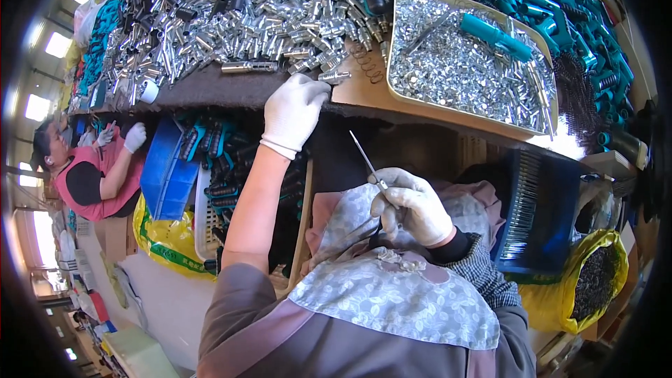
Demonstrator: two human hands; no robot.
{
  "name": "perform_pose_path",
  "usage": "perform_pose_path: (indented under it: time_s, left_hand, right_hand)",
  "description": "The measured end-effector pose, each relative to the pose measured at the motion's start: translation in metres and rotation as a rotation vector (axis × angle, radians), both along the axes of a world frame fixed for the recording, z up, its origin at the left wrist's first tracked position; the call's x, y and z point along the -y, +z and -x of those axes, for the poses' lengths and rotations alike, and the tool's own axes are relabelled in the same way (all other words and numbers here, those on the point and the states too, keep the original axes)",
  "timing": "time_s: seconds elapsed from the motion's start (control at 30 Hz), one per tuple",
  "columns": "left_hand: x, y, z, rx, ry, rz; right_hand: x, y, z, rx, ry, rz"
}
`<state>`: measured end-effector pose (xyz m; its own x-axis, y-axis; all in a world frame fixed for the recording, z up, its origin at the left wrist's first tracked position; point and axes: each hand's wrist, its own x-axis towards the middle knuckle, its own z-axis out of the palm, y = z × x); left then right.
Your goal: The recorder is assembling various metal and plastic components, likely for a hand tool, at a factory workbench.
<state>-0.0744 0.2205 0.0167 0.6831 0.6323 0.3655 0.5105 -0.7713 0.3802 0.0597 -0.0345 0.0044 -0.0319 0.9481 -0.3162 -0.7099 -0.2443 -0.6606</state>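
My left hand (295,112), in a white glove, reaches up to the table edge and its fingertips touch a small silver metal tube (334,78) among several loose ones. My right hand (413,204), also gloved, is held close over my lap and grips a thin metal rod (365,157) that points up and to the left. A tan tray (402,91) full of small shiny metal bits stands right of my left hand, with a teal handle (494,36) lying in it.
A big heap of silver tubes (231,14) covers the table's left. Teal handles (560,7) pile at the far right. Under the table are a blue crate (166,168), a dark blue basket (539,210) and yellow sacks (588,287). Another person (91,175) sits at left.
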Motion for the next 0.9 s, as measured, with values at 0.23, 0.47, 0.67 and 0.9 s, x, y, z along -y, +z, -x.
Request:
perform_pose_path:
  time_s: [0.23,0.47,0.67,0.9]
  left_hand:
    - [-0.013,0.034,-0.019,-0.405,-0.017,0.059]
    - [-0.002,0.034,-0.019,-0.417,0.043,0.001]
    - [0.036,0.026,0.016,0.444,0.067,0.891]
    - [0.135,0.033,0.010,0.375,-0.071,1.048]
  right_hand:
    - [-0.003,0.001,0.003,0.013,0.044,0.003]
    - [0.005,0.006,0.003,-0.012,-0.044,-0.007]
    - [0.006,-0.011,-0.002,0.050,-0.113,-0.044]
    - [0.009,0.002,-0.002,0.070,-0.148,-0.073]
